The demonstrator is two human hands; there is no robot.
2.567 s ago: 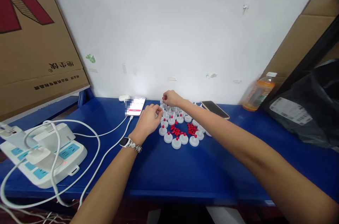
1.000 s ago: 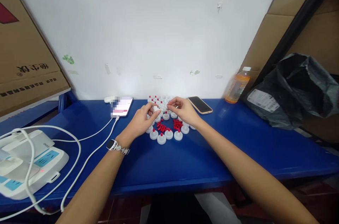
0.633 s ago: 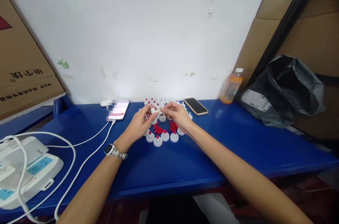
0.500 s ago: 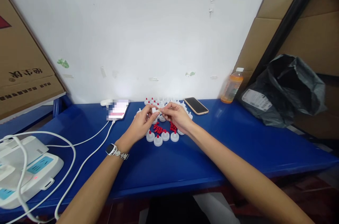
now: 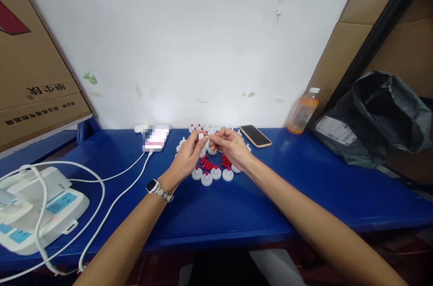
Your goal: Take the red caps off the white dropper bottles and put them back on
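My left hand (image 5: 185, 157) is closed in a pinch on a white nozzle cap (image 5: 201, 136), held above the cluster of caps. Fingertips of my right hand (image 5: 233, 148) press together at the cap's narrow end, touching or nearly touching the left fingers. Whatever small piece they pinch is hidden. Below lie small red tips (image 5: 206, 164) in loose piles. Several white caps with red tips on them, such as the front cap (image 5: 206, 180), stand upright around the piles. More white caps (image 5: 212, 151) sit behind, partly covered by my hands.
On the blue table (image 5: 230, 214) lie a dark phone (image 5: 256, 136) at right and a charging phone (image 5: 157, 138) at left. A power strip (image 5: 64, 207) with looping white cables is at far left. An orange drink bottle (image 5: 303, 111) and grey plastic bag (image 5: 368, 119) stand right.
The view has turned slightly left, so everything appears shifted to the right. Both hands stay together over the caps, with only slight finger movement.
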